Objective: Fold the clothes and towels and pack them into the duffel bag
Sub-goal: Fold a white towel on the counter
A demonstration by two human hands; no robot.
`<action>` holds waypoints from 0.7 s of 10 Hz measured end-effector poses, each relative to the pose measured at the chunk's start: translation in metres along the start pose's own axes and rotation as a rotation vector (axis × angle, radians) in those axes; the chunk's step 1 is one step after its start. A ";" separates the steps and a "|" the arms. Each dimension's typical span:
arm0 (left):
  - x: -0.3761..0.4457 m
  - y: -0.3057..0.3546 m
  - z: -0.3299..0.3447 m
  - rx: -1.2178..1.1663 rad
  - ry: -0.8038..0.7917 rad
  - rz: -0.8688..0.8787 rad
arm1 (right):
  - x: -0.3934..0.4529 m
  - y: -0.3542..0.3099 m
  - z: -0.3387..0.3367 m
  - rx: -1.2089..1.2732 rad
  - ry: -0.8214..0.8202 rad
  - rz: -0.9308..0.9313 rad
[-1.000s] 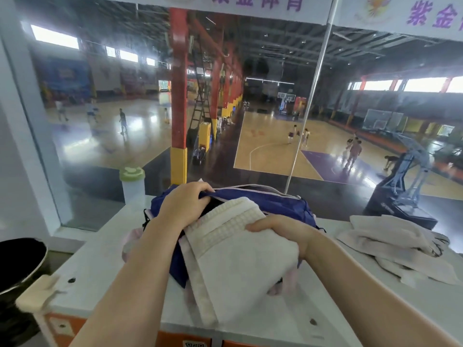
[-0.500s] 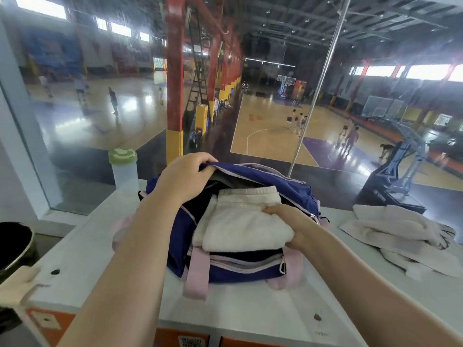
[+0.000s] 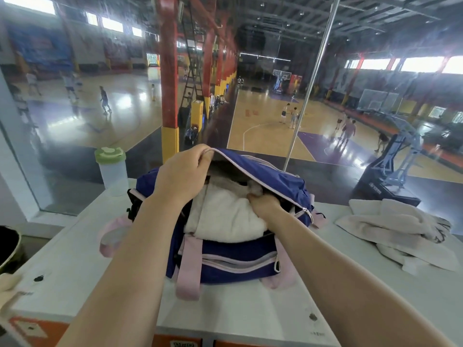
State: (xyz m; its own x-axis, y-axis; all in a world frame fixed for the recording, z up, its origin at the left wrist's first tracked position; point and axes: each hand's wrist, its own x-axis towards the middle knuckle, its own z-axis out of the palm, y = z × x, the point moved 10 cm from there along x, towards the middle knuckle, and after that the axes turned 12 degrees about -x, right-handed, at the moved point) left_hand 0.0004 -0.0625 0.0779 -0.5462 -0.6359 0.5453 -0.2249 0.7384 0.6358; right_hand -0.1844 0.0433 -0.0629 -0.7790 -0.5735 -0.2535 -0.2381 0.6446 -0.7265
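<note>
A blue duffel bag [image 3: 238, 265] with pink straps sits on the white counter [image 3: 75, 249] in front of me. My left hand [image 3: 183, 175] grips the bag's upper flap at the zip edge and holds it lifted. A folded white towel [image 3: 220, 216] fills the opening. My right hand [image 3: 263, 202] reaches into the bag and its curled fingers grip the towel's far edge under the flap. Its fingertips are hidden inside the bag.
A loose pile of pale towels and clothes [image 3: 398, 231] lies on the counter to the right. A clear shaker bottle with a green lid [image 3: 111, 171] stands at the back left against the glass wall. A dark bin [image 3: 8, 249] sits left of the counter.
The folded towel has gone from hanging over the bag's front to lying inside the opening. My right hand moved deeper under the flap. My left hand lifted the flap higher.
</note>
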 end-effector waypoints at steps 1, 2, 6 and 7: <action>0.002 -0.001 0.001 -0.035 -0.008 -0.009 | -0.002 -0.008 -0.011 -0.021 0.059 0.006; 0.002 -0.001 0.002 -0.046 -0.011 -0.004 | 0.025 -0.016 -0.006 -0.472 0.034 -0.057; 0.003 -0.002 0.012 -0.044 -0.028 0.004 | 0.050 0.004 -0.042 -0.705 0.079 0.031; 0.004 -0.004 0.011 -0.042 -0.021 0.008 | 0.030 -0.017 -0.032 -0.908 0.088 -0.078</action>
State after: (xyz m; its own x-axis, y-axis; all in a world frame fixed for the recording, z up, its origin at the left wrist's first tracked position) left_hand -0.0097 -0.0650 0.0717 -0.5648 -0.6246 0.5394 -0.1866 0.7333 0.6538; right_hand -0.2221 0.0313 -0.0375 -0.7744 -0.6152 -0.1479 -0.6272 0.7772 0.0512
